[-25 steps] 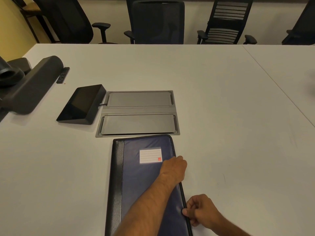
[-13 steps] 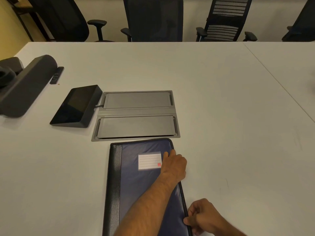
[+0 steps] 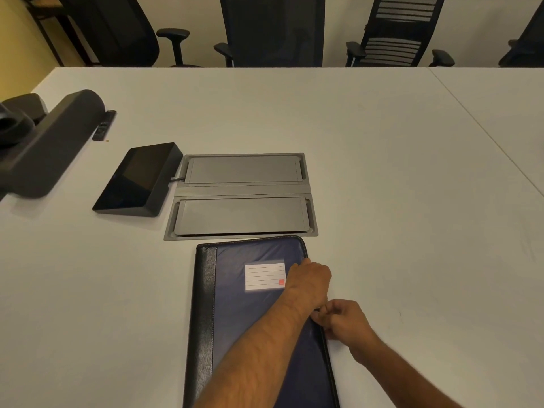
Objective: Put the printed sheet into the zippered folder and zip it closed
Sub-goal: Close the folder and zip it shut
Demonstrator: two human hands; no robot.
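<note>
Folder: a zippered folder (image 3: 259,313), dark blue cover with a black spine strip along its left side, lies flat and shut on the white table (image 3: 382,201), its far edge just beside the grey hatch.
Folder contents: the cover is down, so nothing inside can be seen; the printed sheet is not visible anywhere on the table.
Label: a white lined card with a small red square (image 3: 265,276) sits in a clear pocket on the cover, near the far right corner.
Left hand: the left hand (image 3: 309,279) reaches across the cover and rests on the folder's right edge near the far corner, just right of the label; its grip is curled over the edge, though how firmly cannot be told.
Right hand: the right hand (image 3: 344,322) is at the folder's right edge, just behind the left wrist, grip closed in a pinch on something small and dark at the zip line, apparently the zipper pull.
Hatch: a grey two-flap cable hatch (image 3: 241,195) is set in the table, both flaps closed.
Other things: a wedge-shaped touch panel (image 3: 138,179) left of the hatch; a long dark speaker bar (image 3: 50,142) and a slim remote (image 3: 104,125) at far left; office chairs (image 3: 273,30) beyond the table.
</note>
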